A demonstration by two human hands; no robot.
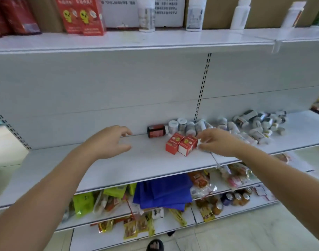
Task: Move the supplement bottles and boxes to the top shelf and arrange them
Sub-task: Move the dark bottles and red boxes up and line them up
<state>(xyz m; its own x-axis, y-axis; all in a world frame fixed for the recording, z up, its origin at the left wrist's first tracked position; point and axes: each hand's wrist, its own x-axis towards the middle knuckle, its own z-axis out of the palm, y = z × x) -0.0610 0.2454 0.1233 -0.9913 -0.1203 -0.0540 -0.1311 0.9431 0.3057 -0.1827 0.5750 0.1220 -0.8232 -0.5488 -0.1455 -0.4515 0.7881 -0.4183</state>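
Touching red box: right hand, grip unclear | left hand open, empty | labels blurred

white bottle pile blurred, labels unreadable; right fingers perhaps touching red box.

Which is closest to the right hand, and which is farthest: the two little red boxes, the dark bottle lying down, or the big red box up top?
From the right hand:
1. Two small red boxes, at its fingertips on the middle shelf.
2. Dark bottle, lying on its side further left, by the back panel.
3. Big red box, standing high up on the top shelf, to the left.
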